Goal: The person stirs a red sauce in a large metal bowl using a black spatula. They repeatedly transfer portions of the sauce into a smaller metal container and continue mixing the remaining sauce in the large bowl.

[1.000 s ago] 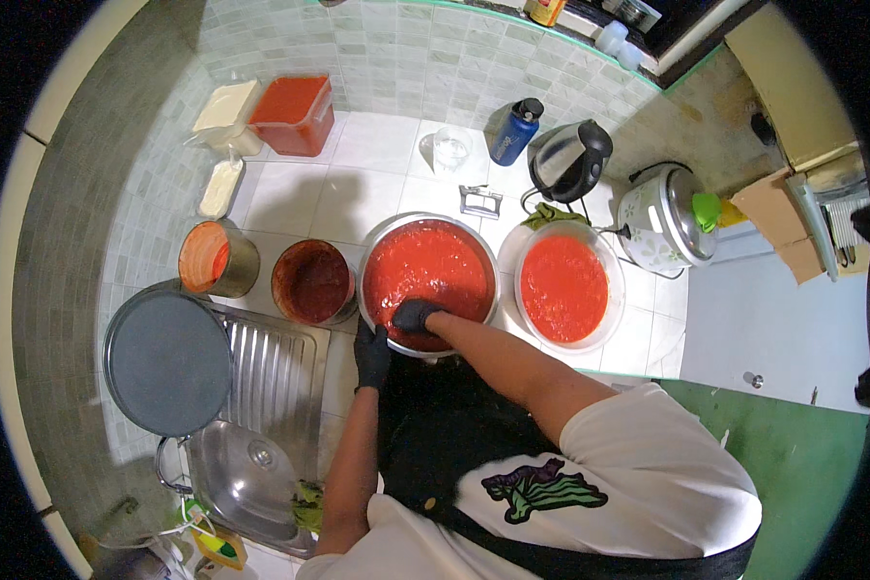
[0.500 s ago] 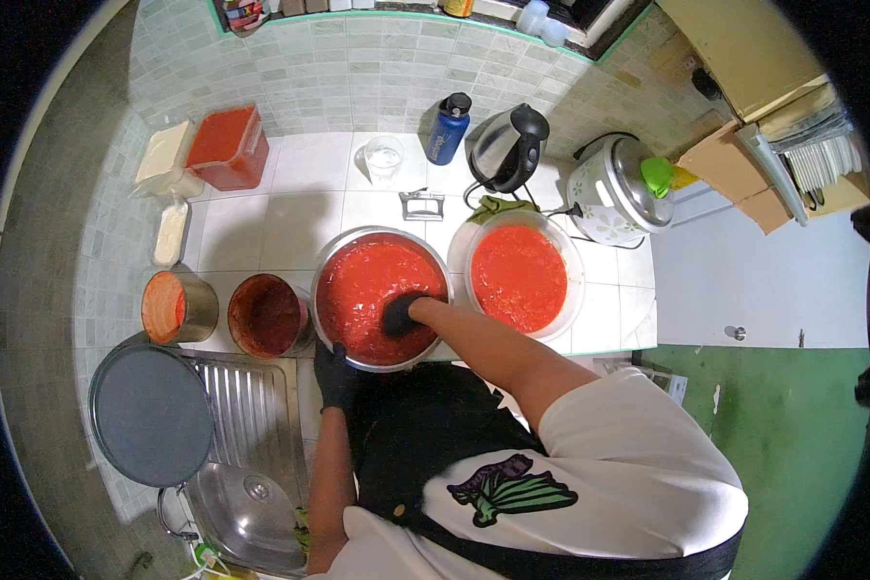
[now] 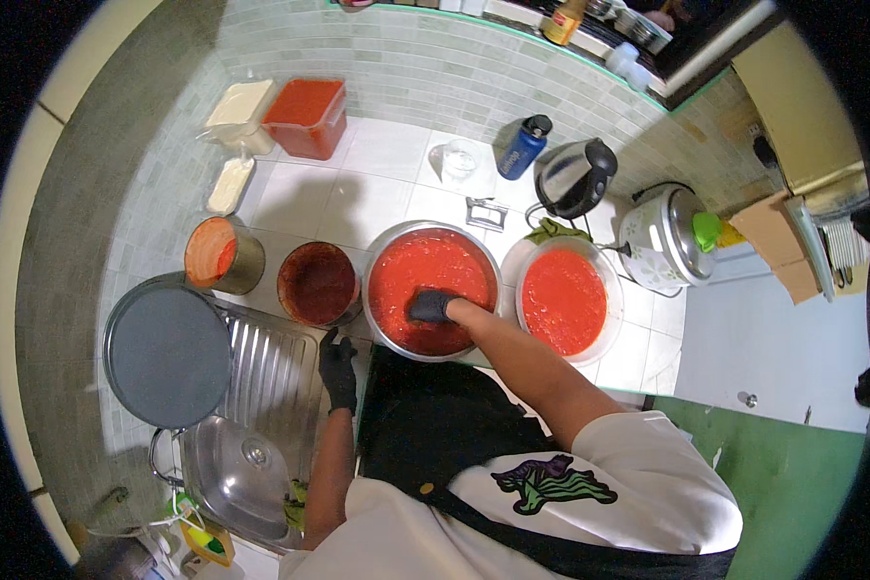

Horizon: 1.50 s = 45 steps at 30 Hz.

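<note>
A metal bowl [image 3: 498, 280] of chunky red sauce [image 3: 425, 259] stands in front of me. My right hand [image 3: 433, 306], in a black glove, dips into this sauce, its fingertips hidden below the surface. Left of the bowl, my gloved left hand [image 3: 337, 372] hovers by the counter's front edge with its fingers apart and holding nothing. Just beyond those fingers is a can [image 3: 321, 282] smeared dark red inside. To the right sits a clear plastic tub [image 3: 607, 333] filled with similar red sauce.
A second can [image 3: 246, 269] and a grey round lid [image 3: 167, 353] lie left, by the steel sink [image 3: 246, 483]. Behind are a red-filled container [image 3: 309, 135], a cream-filled one [image 3: 242, 104], a cup [image 3: 459, 162], a blue bottle [image 3: 524, 150], a kettle [image 3: 572, 179] and a rice cooker [image 3: 652, 237].
My left hand has let go of the bowl's rim and moved left toward the nearer can. The view has turned left. My right hand is still in the sauce.
</note>
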Each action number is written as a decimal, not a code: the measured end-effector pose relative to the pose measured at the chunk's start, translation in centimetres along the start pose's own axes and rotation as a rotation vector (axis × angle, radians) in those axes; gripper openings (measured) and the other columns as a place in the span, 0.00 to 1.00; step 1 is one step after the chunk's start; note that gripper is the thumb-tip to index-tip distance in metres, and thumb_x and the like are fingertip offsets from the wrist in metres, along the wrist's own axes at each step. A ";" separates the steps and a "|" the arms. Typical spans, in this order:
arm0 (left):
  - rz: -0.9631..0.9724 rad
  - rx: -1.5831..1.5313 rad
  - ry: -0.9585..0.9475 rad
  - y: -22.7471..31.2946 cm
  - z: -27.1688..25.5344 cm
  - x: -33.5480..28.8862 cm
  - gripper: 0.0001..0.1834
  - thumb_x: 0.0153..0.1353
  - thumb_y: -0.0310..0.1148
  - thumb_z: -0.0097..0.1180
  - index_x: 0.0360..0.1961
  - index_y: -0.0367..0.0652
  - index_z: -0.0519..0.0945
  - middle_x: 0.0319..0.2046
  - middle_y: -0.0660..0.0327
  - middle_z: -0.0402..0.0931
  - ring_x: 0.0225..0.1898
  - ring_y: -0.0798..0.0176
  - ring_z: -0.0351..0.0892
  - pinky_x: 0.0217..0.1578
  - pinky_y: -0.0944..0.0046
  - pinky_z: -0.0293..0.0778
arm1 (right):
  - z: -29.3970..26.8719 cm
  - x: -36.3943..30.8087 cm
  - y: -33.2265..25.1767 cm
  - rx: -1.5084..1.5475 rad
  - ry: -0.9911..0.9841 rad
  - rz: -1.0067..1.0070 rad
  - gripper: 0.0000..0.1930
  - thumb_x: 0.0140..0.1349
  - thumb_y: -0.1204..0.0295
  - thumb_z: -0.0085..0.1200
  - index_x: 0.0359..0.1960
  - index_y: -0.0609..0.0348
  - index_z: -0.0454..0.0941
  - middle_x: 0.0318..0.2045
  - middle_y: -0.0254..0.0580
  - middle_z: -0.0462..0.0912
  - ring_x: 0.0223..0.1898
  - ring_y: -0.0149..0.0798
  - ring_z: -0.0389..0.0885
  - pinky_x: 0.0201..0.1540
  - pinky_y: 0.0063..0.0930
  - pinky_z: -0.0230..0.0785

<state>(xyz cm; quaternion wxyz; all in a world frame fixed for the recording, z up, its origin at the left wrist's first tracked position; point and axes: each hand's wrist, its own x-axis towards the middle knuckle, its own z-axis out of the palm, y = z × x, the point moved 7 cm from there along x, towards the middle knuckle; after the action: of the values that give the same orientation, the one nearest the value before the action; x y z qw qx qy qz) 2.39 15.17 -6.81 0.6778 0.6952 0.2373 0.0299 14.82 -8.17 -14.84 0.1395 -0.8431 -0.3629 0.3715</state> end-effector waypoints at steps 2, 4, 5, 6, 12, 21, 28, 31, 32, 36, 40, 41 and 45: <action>0.051 0.050 0.066 0.4 -1.0 0.0 0.22 0.71 0.33 0.58 0.64 0.42 0.74 0.34 0.61 0.78 0.37 0.66 0.78 0.43 0.64 0.75 | 0.7 1.0 0.1 -0.011 0.029 0.014 0.17 0.64 0.58 0.49 0.43 0.52 0.86 0.46 0.50 0.86 0.47 0.52 0.85 0.53 0.45 0.75; 0.100 0.041 0.097 0.9 -1.7 0.0 0.22 0.70 0.32 0.58 0.64 0.43 0.73 0.35 0.61 0.79 0.38 0.66 0.78 0.44 0.64 0.75 | 1.6 1.6 0.2 -0.038 0.028 0.008 0.16 0.64 0.61 0.48 0.41 0.53 0.86 0.45 0.52 0.86 0.45 0.53 0.85 0.51 0.45 0.77; 0.139 0.091 0.095 1.3 -1.7 0.0 0.22 0.70 0.31 0.58 0.64 0.43 0.74 0.35 0.60 0.79 0.39 0.66 0.78 0.45 0.64 0.75 | 2.1 1.7 0.3 -0.055 0.023 -0.003 0.16 0.64 0.62 0.48 0.40 0.54 0.86 0.44 0.52 0.86 0.44 0.54 0.86 0.51 0.45 0.78; 0.182 0.130 0.096 1.7 -1.8 -0.1 0.22 0.70 0.30 0.58 0.64 0.43 0.74 0.35 0.60 0.80 0.39 0.66 0.79 0.45 0.63 0.75 | 2.2 1.5 0.7 -0.080 0.062 0.038 0.15 0.64 0.63 0.47 0.40 0.55 0.86 0.43 0.53 0.86 0.43 0.54 0.86 0.50 0.45 0.78; 0.123 -0.076 0.204 1.7 -2.3 0.0 0.39 0.63 0.27 0.65 0.73 0.46 0.62 0.57 0.54 0.72 0.56 0.58 0.73 0.57 0.58 0.73 | -0.6 1.3 1.0 -0.121 0.360 -0.085 0.14 0.62 0.65 0.49 0.38 0.56 0.86 0.39 0.53 0.87 0.39 0.55 0.87 0.45 0.43 0.81; 0.284 0.162 0.083 5.2 -2.6 2.9 0.72 0.43 0.40 0.82 0.79 0.44 0.39 0.79 0.51 0.37 0.78 0.49 0.43 0.75 0.45 0.47 | -2.6 6.0 1.2 -0.155 0.064 -0.002 0.17 0.64 0.63 0.46 0.41 0.56 0.86 0.45 0.55 0.85 0.46 0.56 0.85 0.52 0.47 0.77; 0.331 0.192 0.042 7.1 -1.9 3.4 0.75 0.40 0.41 0.83 0.79 0.42 0.38 0.79 0.50 0.39 0.78 0.50 0.43 0.76 0.48 0.46 | -3.5 3.1 0.0 0.156 0.135 0.117 0.19 0.67 0.59 0.45 0.42 0.58 0.85 0.48 0.53 0.85 0.53 0.55 0.82 0.62 0.48 0.69; 0.248 0.053 0.064 5.0 -1.1 3.0 0.69 0.46 0.38 0.79 0.79 0.41 0.40 0.78 0.49 0.41 0.78 0.50 0.45 0.75 0.49 0.47 | -1.4 3.3 -1.0 0.136 0.094 0.179 0.19 0.67 0.59 0.45 0.43 0.57 0.85 0.48 0.53 0.85 0.52 0.55 0.82 0.62 0.47 0.69; 0.231 0.051 0.086 4.1 -0.8 2.2 0.66 0.50 0.37 0.77 0.79 0.41 0.40 0.78 0.49 0.41 0.78 0.51 0.45 0.75 0.50 0.48 | -0.7 3.4 -1.2 0.141 0.084 0.195 0.19 0.67 0.59 0.45 0.43 0.56 0.85 0.48 0.53 0.84 0.52 0.54 0.82 0.61 0.47 0.69; 0.062 0.033 0.197 0.0 0.6 -2.2 0.40 0.63 0.24 0.62 0.73 0.40 0.56 0.66 0.51 0.66 0.66 0.53 0.66 0.65 0.53 0.68 | 0.8 3.8 -0.6 0.150 0.036 0.225 0.18 0.67 0.59 0.45 0.44 0.55 0.85 0.48 0.54 0.84 0.51 0.54 0.82 0.61 0.46 0.69; 0.145 0.351 -0.112 0.9 5.3 -3.5 0.18 0.71 0.39 0.58 0.53 0.37 0.75 0.45 0.54 0.79 0.45 0.59 0.79 0.49 0.56 0.75 | 1.3 2.9 0.9 0.255 0.130 0.222 0.18 0.67 0.60 0.45 0.46 0.53 0.85 0.48 0.54 0.84 0.51 0.53 0.81 0.60 0.46 0.69; 0.118 0.383 -0.160 1.2 6.2 -3.4 0.16 0.72 0.40 0.55 0.48 0.37 0.77 0.39 0.54 0.81 0.41 0.60 0.80 0.46 0.57 0.75 | 1.4 2.5 1.1 0.286 0.165 0.193 0.18 0.67 0.60 0.45 0.46 0.52 0.85 0.48 0.54 0.84 0.51 0.53 0.81 0.59 0.46 0.69; -0.080 0.285 -0.203 2.3 7.4 -2.5 0.14 0.72 0.39 0.54 0.42 0.37 0.77 0.33 0.54 0.82 0.36 0.63 0.79 0.41 0.57 0.75 | 4.3 1.6 0.1 0.186 0.032 0.148 0.20 0.67 0.58 0.47 0.50 0.52 0.85 0.51 0.55 0.84 0.55 0.51 0.81 0.61 0.45 0.68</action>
<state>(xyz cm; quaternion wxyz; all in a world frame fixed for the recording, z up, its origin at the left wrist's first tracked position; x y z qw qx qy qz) 3.57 7.44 -4.52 0.5935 0.7738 0.1970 -0.1012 12.52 -7.21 -18.69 0.1947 -0.8569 -0.2613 0.3993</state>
